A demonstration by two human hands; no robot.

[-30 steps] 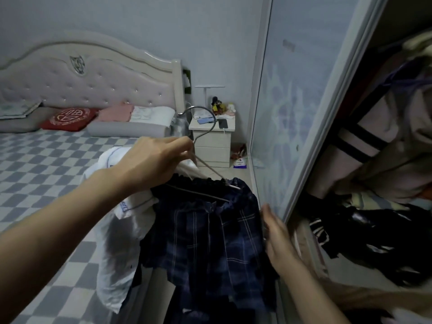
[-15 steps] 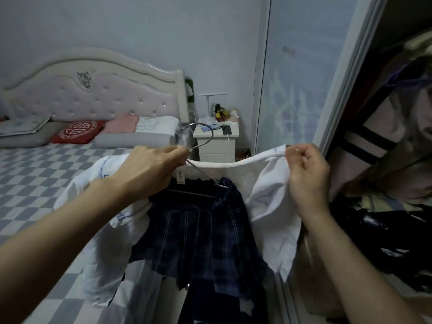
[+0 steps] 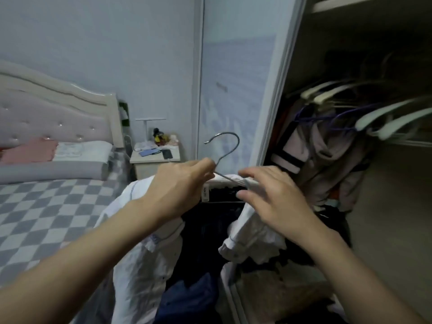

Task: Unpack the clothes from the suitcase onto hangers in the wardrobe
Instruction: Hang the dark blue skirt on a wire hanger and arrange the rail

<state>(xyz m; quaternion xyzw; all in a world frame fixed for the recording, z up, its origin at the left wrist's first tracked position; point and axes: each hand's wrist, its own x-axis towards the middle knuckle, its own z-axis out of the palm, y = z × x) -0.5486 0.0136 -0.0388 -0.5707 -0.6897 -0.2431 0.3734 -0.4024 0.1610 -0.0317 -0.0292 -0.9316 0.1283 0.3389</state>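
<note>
Dressing step: left hand (image 3: 180, 185) fingers pinch the wire hanger (image 3: 224, 155) neck; right hand (image 3: 275, 197), fingers spread loose, smooths the white shirt (image 3: 145, 265) shoulder. Next, I judge, hook it onto the wardrobe (image 3: 350, 54) rail at two o'clock.

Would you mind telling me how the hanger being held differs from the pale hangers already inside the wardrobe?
The metal hanger is thin grey wire; the pale hangers look thick and broad-armed. The metal hanger is outside the wardrobe, gripped at its neck by the left hand; the pale ones sit inside. The metal hanger carries a white shirt over a dark plaid garment; several pale arms look bare, though blurred.
</note>
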